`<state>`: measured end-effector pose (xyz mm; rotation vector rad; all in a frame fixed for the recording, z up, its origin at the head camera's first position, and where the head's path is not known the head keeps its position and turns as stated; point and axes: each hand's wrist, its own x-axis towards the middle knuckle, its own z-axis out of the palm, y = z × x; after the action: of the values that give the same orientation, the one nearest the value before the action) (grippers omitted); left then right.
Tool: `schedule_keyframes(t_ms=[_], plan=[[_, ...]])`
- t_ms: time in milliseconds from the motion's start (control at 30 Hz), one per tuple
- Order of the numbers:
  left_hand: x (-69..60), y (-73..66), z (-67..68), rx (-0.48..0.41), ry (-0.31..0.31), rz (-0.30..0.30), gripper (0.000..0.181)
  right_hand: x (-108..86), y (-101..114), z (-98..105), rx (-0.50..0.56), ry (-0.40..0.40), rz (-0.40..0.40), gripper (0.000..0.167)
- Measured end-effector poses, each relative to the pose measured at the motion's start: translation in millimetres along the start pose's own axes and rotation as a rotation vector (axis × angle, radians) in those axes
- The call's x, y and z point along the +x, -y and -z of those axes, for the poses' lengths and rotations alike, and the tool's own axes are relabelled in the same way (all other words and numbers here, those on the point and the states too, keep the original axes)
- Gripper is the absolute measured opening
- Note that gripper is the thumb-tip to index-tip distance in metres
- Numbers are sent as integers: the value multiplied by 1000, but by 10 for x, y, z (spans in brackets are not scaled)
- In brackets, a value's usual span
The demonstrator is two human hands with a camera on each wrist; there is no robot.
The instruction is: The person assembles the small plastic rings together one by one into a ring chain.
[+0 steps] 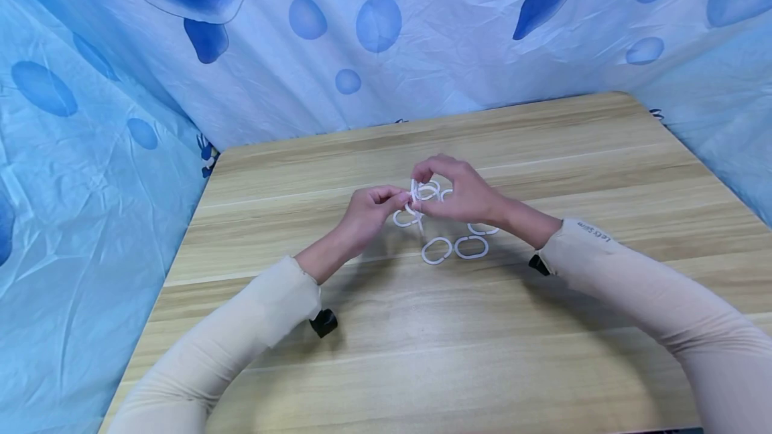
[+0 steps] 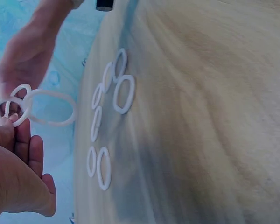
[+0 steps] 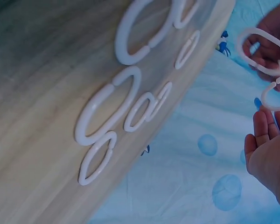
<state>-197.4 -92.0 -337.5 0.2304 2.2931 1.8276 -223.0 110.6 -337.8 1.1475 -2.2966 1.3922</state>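
Both hands meet above the far middle of the wooden table, holding a few white oval plastic chain links joined together. My left hand pinches one link between thumb and forefinger. Opposite it, my right hand grips another link of the same group, its thumb and forefinger bent toward the left fingertips. In the left wrist view a larger link hangs out from the joined ones. The right wrist view shows the joined links between the two hands; the exact right fingertip contact is partly hidden.
Several loose white links lie on the table below the hands, among them one link and a second link beside it. A blue patterned curtain hangs behind the table and along its sides.
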Motion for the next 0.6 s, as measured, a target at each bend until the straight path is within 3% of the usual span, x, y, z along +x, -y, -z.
schedule_keyframes(t_ms=[333,600], plan=[[-1,7,38,-52,7,48,28,-6,-79,24,-156,10,176,39],[1,5,53,-59,-4,26,31,-4,-99,-18,-203,29,241,39]])
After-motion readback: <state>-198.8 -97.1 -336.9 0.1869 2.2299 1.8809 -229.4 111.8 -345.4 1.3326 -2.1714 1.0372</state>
